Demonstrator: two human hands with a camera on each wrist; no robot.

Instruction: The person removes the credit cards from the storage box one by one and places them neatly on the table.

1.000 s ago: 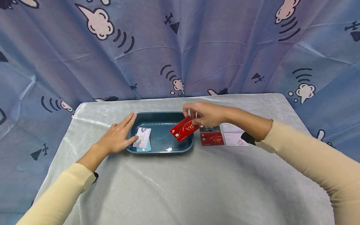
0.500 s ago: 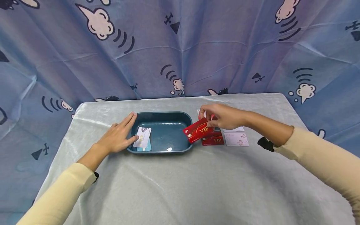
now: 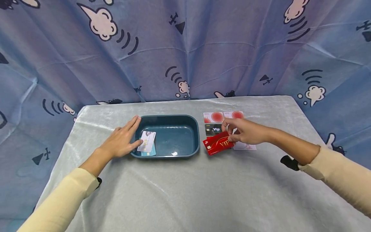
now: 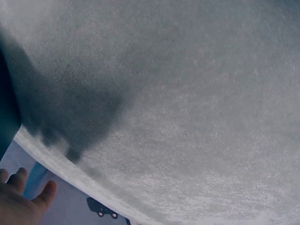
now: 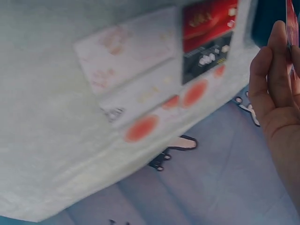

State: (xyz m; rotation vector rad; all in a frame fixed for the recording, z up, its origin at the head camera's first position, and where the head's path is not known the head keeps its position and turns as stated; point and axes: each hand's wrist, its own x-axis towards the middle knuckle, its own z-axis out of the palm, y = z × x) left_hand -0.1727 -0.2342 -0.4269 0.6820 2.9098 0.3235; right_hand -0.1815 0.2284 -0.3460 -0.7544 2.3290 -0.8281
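Observation:
My right hand (image 3: 246,131) pinches a red VIP card (image 3: 218,144) by its right end, tilted above the table. Beneath it lies another red card (image 5: 208,23), mostly hidden in the head view but plain in the right wrist view. Just behind is a black Vip card (image 3: 211,129). My left hand (image 3: 121,140) rests at the left rim of a dark teal tray (image 3: 176,138), fingers extended along the rim and thumb reaching over the inside. In the tray's left end, a white card (image 3: 149,141) overlaps a light blue card (image 3: 149,154).
Two cards with red circles, one left (image 3: 213,117) and one right (image 3: 233,114), lie at the back of the group. A pinkish-white card (image 3: 246,147) sits front right, partly under my right hand. A patterned curtain (image 3: 185,48) hangs behind the table.
My right hand has carried the red card rightward from above the tray to above the card group, uncovering the back cards. The left hand and the cards in the tray stay put.

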